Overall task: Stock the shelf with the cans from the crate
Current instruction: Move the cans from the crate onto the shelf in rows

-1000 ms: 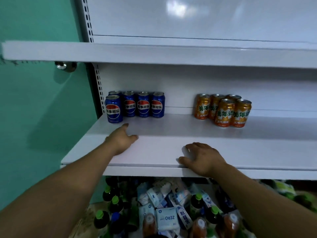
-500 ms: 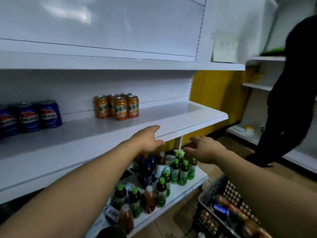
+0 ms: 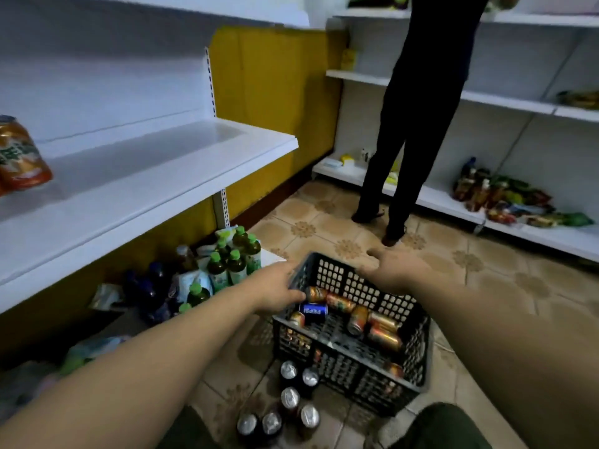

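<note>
A dark plastic crate (image 3: 353, 361) stands on the tiled floor in front of me. Inside lie several orange cans (image 3: 384, 338) and one blue can (image 3: 313, 310). My left hand (image 3: 279, 286) hovers over the crate's left rim, fingers apart and empty, just above the blue can. My right hand (image 3: 393, 268) is spread over the crate's far rim, holding nothing. The white shelf (image 3: 155, 176) runs along the left, with an orange can (image 3: 20, 155) standing on it at the frame's left edge.
Several dark cans (image 3: 290, 403) stand on the floor by the crate's near corner. Green-capped bottles (image 3: 227, 264) and packets crowd the bottom shelf at left. A person in black (image 3: 418, 108) stands at the far shelving, with snack packets (image 3: 505, 199) on its lowest shelf.
My view has swung right and down from the shelf to the crate. Both hands have left the shelf edge and dropped over the crate.
</note>
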`<control>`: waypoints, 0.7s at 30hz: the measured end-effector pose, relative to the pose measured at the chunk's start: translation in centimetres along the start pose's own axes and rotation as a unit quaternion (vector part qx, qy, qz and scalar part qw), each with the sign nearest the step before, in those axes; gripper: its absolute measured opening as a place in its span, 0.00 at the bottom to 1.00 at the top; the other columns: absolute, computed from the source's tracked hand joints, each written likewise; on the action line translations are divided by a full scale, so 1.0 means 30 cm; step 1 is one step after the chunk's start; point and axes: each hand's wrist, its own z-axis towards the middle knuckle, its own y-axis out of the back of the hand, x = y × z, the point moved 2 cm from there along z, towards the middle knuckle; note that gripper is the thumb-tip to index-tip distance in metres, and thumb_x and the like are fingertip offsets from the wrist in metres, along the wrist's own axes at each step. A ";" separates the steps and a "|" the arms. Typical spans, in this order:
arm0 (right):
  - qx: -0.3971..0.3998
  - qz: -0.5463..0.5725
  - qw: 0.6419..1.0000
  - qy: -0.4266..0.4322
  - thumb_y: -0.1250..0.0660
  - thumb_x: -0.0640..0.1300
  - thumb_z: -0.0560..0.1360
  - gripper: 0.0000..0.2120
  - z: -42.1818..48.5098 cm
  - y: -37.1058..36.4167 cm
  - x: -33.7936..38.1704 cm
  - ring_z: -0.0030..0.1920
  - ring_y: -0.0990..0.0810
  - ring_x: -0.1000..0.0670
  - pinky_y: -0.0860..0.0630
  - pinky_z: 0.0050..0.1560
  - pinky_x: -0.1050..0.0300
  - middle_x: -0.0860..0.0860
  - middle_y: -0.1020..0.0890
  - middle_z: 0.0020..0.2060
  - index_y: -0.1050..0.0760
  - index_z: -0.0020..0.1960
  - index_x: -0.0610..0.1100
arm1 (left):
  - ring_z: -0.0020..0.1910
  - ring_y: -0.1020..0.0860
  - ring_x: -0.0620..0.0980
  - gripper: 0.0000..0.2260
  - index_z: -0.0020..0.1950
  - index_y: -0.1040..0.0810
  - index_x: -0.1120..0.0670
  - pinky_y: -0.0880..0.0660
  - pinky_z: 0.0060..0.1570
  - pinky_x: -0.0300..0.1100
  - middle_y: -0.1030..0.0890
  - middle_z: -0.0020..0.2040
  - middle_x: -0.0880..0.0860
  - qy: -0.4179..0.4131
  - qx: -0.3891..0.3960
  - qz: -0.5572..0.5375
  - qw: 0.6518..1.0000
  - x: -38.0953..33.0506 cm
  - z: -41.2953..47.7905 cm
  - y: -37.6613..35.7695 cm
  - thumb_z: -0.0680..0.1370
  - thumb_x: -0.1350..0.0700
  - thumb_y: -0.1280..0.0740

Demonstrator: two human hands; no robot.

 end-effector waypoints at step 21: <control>0.292 0.129 0.947 -0.050 0.43 0.65 0.77 0.38 0.833 -1.069 -0.269 0.73 0.36 0.42 0.35 0.70 0.50 0.44 0.38 0.76 0.48 0.79 0.47 | 0.66 0.29 0.55 0.28 0.75 0.39 0.51 0.32 0.61 0.42 0.32 0.72 0.56 0.084 0.251 0.108 0.958 0.387 1.026 -0.701 0.77 0.50 0.33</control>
